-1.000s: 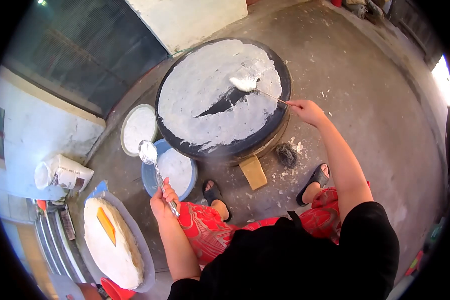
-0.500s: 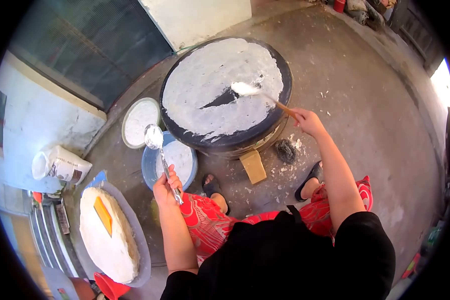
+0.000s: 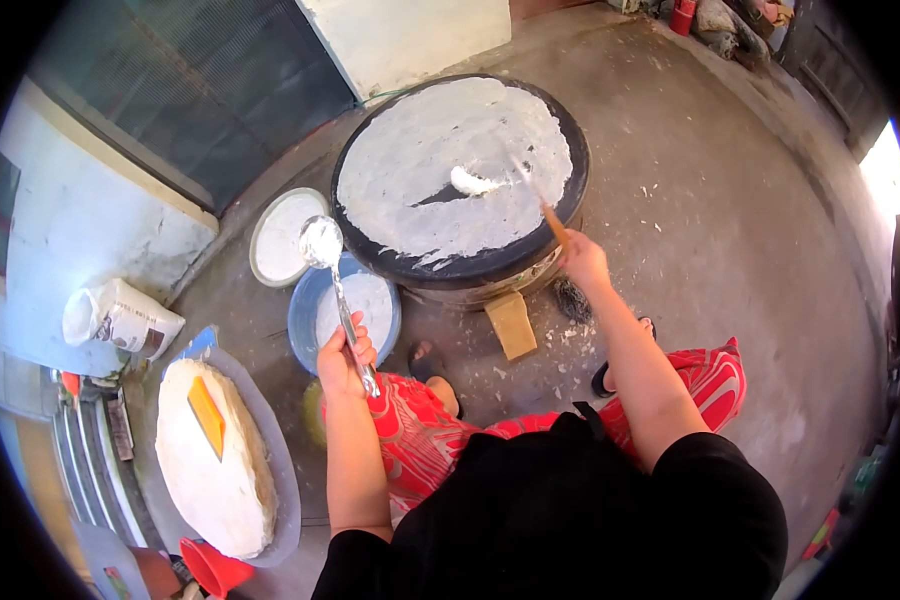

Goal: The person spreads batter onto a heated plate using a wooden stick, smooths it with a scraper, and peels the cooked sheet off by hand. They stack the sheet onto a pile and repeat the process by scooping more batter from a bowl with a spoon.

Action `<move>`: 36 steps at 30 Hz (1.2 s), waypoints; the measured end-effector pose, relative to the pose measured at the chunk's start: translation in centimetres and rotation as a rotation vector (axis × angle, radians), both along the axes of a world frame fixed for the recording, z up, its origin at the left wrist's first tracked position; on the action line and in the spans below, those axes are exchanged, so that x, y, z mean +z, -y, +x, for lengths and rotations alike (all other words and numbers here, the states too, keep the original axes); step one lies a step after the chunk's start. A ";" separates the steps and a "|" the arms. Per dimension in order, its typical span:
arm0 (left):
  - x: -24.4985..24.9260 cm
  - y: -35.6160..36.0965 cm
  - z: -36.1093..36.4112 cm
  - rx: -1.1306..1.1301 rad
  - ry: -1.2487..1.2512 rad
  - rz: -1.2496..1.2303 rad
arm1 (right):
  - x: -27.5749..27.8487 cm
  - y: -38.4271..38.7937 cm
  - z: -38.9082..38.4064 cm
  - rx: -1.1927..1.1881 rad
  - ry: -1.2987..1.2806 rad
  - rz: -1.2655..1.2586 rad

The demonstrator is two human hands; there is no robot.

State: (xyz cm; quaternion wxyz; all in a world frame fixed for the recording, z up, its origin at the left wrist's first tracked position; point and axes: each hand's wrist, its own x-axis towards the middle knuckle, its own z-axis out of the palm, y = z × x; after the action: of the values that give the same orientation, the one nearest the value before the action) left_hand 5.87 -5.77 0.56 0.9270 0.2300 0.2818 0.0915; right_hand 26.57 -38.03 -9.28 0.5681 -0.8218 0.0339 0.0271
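Note:
My left hand (image 3: pixel 348 358) is closed around the handle of a metal ladle (image 3: pixel 320 242), whose bowl is coated in white batter. The ladle hovers by a blue basin (image 3: pixel 296 325) of white batter. My right hand (image 3: pixel 584 262) grips a wooden-handled spatula (image 3: pixel 554 226); its thin blade is blurred over the large round black griddle (image 3: pixel 490 265). A thin, pale sheet of batter (image 3: pixel 410 130) covers most of the griddle, with a dark bare gap near its middle. Beside that gap lies a thick white lump of batter (image 3: pixel 470 182), left of the blade.
A pale-rimmed tub (image 3: pixel 260 268) of white stuff stands behind the basin. On my left, a stack of pale sheets (image 3: pixel 210 500) carries a yellow scraper (image 3: pixel 207 416). Nearby are a white sack (image 3: pixel 135 320) and a red bucket (image 3: pixel 213 570). A tan block (image 3: pixel 512 326) leans below the griddle.
My right hand has moved slightly left and down, and the spatula blade has swung up off the batter lump. The lump sits a little further left. The ladle stays in my left hand.

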 end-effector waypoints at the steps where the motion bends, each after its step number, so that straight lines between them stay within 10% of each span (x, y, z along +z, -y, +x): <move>1: 0.1 0.1 0.1 0.000 0.001 -0.001 | -0.2 -1.1 -0.6 0.000 0.001 -0.001; 8: 1.3 0.4 -0.6 -0.111 -0.007 0.149 | 3.4 -2.9 -1.8 0.320 0.061 -0.245; 31: 0.1 6.2 5.4 -0.148 -0.257 0.684 | 3.8 -11.1 -6.8 0.294 -0.168 -0.008; 36: -2.9 6.8 8.5 -0.157 -0.394 0.788 | -1.4 -12.2 -8.3 0.158 0.153 -0.318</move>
State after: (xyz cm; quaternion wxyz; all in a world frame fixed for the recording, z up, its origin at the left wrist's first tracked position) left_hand 14.33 -12.62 -2.31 0.7012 0.5994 0.3784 0.0758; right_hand 18.26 -25.79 -10.70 0.4283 -0.9009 -0.0700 0.0032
